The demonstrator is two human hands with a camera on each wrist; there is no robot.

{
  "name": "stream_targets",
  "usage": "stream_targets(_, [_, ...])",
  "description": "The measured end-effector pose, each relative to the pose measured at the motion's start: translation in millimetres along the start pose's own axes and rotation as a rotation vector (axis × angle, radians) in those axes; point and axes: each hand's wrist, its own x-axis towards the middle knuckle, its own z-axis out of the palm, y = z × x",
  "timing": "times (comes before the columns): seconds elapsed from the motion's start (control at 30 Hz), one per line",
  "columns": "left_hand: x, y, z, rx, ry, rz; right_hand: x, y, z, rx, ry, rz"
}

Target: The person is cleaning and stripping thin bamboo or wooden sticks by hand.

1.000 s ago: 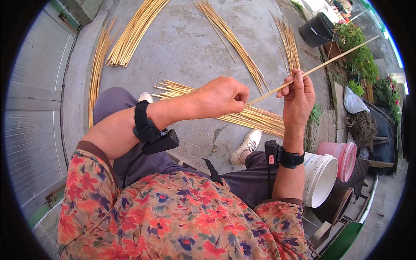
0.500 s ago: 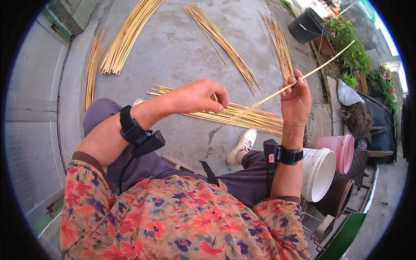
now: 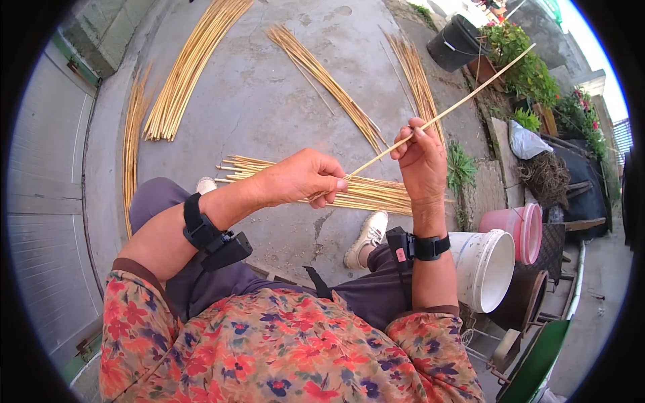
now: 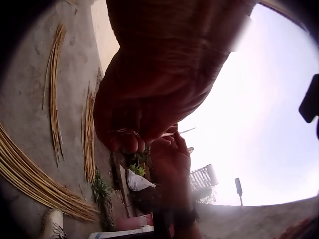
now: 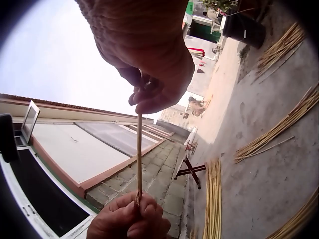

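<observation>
One long pale stalk (image 3: 470,95) slants up to the right between the two hands in the head view. The left hand (image 3: 302,178) pinches its lower, frayed end, while the right hand (image 3: 423,158) grips it farther up between thumb and fingers. In the right wrist view the stalk (image 5: 139,154) runs straight from the right hand (image 5: 144,64) to the left hand's fingers (image 5: 132,221). Wispy strands show at the left hand (image 4: 154,84) in the left wrist view. Behind the hands, a bundle of stalks (image 3: 376,195) lies on the concrete.
More stalk bundles (image 3: 195,67) (image 3: 329,84) lie on the ground farther out. At the right stand a white bucket (image 3: 480,269), a pink bucket (image 3: 514,228), a black bucket (image 3: 453,43) and plants (image 3: 521,60). A shoe (image 3: 369,238) rests near the closest bundle.
The left hand, off the stalk half a second ago, has taken hold of its lower end. The right hand has shifted left and slightly down with the stalk.
</observation>
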Motion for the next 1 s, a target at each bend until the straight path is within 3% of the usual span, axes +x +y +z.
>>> stream_targets(0.07, [-4.6, 1.0, -7.4, 0.605, 0.192, 0.139, 2.0, 1.2, -11.6, 0.000, 0.062, -0.030])
stream_targets(0.1, [-6.6, -1.5, -12.7, 0.690, 0.214, 0.116, 3.3, 0.0, -18.2, -0.012, 0.058, -0.071])
stream_targets(0.17, [-7.6, -12.9, -25.7, 0.853, 0.268, 0.097, 3.7, -3.4, -31.3, -0.001, 0.306, -0.065])
stream_targets(0.37, [-25.3, -26.5, -62.1, 1.162, 0.461, 0.032, -1.2, -3.5, -52.4, 0.004, 0.407, -0.083])
stream_targets(0.43, [-27.1, -32.4, -71.1, 1.363, 0.441, -0.165, -3.5, -3.9, -58.7, 0.011, 0.391, -0.086])
stream_targets(0.53, [-24.8, -36.5, -73.3, 1.393, 0.524, -0.138, -3.4, 3.8, -57.8, 0.025, 0.394, -0.049])
stream_targets(0.67, [-21.4, -24.0, -51.6, 1.246, 0.365, 0.004, -5.2, 13.9, -52.1, 0.029, 0.335, -0.037])
stream_targets(0.77, [-10.6, -25.7, -38.2, 1.209, 0.431, 0.104, -0.8, 15.8, -43.5, 0.117, 0.286, -0.039])
stream_targets(0.83, [-1.2, -25.2, -32.9, 1.100, 0.546, 0.422, 0.9, 23.0, -33.4, 0.129, 0.233, -0.018])
stream_targets(1.0, [6.3, -15.1, -23.3, 1.018, 0.456, 0.387, -2.2, 36.7, 4.3, 0.107, 0.091, 0.068])
